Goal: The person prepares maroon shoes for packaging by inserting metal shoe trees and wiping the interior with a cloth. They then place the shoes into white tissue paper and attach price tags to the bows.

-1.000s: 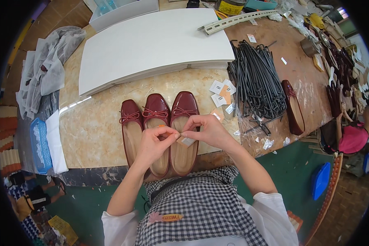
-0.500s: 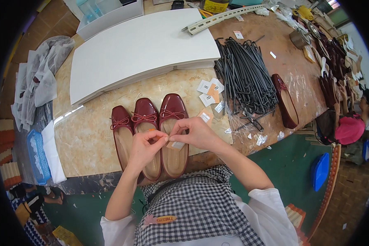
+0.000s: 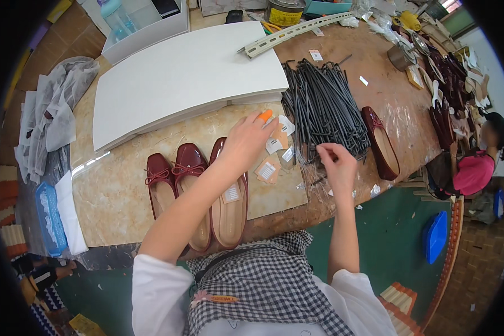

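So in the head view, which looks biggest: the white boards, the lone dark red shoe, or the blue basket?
1. White boards, by far.
2. Blue basket and lone dark red shoe look about alike; the fisheye rim makes ranking them unsure.

Worn on the head, looking steeply down over the bench (image 3: 123,196) from close above. Wide fisheye, edges bent toward the rim. Single view only, nothing shared.

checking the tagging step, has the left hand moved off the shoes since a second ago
Yes. The left hand has left the shoes and reached forward to the small tags beside the black rods.
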`<state>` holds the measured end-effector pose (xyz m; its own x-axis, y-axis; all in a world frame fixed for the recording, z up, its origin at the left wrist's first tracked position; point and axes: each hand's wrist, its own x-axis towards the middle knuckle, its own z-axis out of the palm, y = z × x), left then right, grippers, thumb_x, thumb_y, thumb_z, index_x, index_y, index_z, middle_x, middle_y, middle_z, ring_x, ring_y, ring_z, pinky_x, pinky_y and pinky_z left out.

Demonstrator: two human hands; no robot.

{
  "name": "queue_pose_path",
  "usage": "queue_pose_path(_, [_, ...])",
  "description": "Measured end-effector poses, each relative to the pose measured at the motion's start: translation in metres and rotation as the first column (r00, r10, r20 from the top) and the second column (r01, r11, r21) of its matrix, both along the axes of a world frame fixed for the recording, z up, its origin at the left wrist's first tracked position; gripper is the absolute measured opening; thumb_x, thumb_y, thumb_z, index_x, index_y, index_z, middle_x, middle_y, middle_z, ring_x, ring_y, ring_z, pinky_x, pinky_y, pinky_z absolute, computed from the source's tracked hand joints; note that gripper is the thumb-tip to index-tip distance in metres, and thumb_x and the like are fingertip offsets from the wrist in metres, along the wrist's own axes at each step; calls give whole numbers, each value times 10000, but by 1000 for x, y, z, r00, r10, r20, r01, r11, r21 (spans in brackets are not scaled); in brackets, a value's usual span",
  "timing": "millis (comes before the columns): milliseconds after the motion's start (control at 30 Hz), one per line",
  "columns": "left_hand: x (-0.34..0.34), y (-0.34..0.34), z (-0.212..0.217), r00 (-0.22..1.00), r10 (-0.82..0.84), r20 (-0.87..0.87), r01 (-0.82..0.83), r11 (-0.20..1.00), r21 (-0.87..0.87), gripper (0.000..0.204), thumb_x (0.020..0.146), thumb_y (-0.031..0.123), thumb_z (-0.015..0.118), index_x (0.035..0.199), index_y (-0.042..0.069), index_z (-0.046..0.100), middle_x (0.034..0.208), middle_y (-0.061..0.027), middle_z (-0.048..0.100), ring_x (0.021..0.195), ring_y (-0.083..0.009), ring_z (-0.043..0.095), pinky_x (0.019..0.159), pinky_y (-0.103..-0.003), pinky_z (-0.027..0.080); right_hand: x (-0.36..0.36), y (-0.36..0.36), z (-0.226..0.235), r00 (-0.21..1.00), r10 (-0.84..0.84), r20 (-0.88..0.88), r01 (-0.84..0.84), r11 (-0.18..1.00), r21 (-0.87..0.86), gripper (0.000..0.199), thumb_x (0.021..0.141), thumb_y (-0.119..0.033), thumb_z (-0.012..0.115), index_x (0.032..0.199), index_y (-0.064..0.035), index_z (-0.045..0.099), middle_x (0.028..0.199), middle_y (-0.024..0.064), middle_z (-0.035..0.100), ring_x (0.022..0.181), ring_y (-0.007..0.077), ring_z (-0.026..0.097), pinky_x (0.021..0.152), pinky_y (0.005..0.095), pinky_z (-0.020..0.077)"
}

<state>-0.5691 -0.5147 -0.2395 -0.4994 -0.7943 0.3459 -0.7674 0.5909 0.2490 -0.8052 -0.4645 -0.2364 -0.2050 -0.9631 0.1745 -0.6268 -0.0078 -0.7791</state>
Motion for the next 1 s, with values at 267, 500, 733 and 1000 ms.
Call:
queue_pose_path(267, [-6, -24, -13, 997, 1, 77, -19, 971, 238, 244, 820, 134, 595, 1055, 98, 653, 874, -116, 641, 834, -296, 629, 718, -393, 509, -33, 4, 9, 916, -44, 398, 42, 999, 15, 178, 854, -100, 669, 1005, -13, 707, 838, 83, 706, 722, 90, 616, 666, 213, 471])
queue_pose_path(500, [-51, 36, 32, 940, -339, 45, 311, 900, 304, 128, 751, 162, 602, 827, 59, 614, 874, -113, 637, 842, -282, 629, 701, -388, 509, -14, 5, 3, 988, -43, -151, 53, 997, 62, 143, 795, -176, 704, 875, -57, 712, 701, 83, 658, 608, 201, 629, 590, 301, 484])
queue_pose_path(733, [-116, 69, -29, 843, -482, -240, 523, 839, 151, 143, 755, 119, 596, 837, 16, 652, 1009, -162, 625, 994, -309, 595, 817, -411, 510, -2, 2, 13, 979, -44, -198, 59, 996, 68, 192, 796, -176, 691, 932, -40, 702, 809, 109, 677, 625, 208, 605, 609, 311, 491])
queue_pose_path(1000, [-128, 63, -42, 861, -459, -221, 509, 781, 363, 167, 767, 148, 624, 845, 3, 658, 864, -162, 653, 886, -337, 624, 749, -434, 528, 1, -7, 3, 990, 10, -141, 4, 995, 101, 175, 801, -177, 677, 931, -64, 705, 751, 118, 674, 664, 264, 637, 636, 347, 502])
